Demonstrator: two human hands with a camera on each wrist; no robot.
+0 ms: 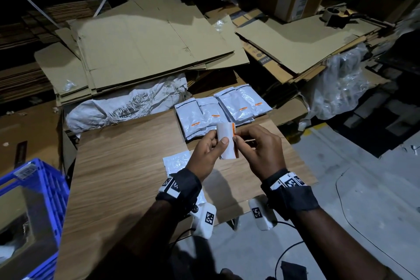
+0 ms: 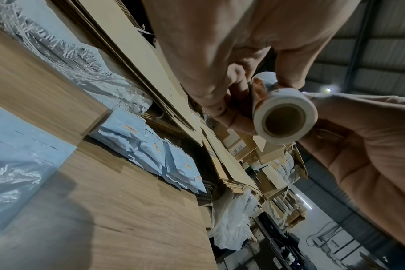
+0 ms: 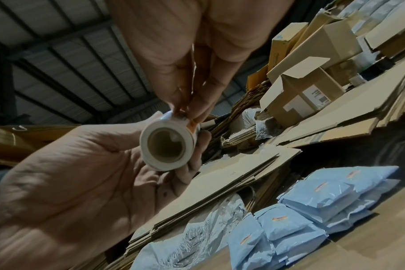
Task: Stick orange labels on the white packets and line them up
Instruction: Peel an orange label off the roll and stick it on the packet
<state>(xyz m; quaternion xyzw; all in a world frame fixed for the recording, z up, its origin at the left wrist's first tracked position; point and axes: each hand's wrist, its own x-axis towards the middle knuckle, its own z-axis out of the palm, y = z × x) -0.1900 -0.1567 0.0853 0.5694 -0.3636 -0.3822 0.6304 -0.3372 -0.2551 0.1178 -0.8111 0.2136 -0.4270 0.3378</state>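
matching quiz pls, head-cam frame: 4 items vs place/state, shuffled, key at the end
Items:
1. label roll
2. labelled packets
3. unlabelled packet
4. blue crate

Place/state:
A. at the wooden board's far edge, in an overlapping row, orange labels showing
B. left of the board, at the frame's edge
C. held in the left hand, with the right hand pinching an orange label at its edge
D. flat on the board, partly hidden under the left wrist

Pairs: 1-C, 2-A, 3-D, 4-B
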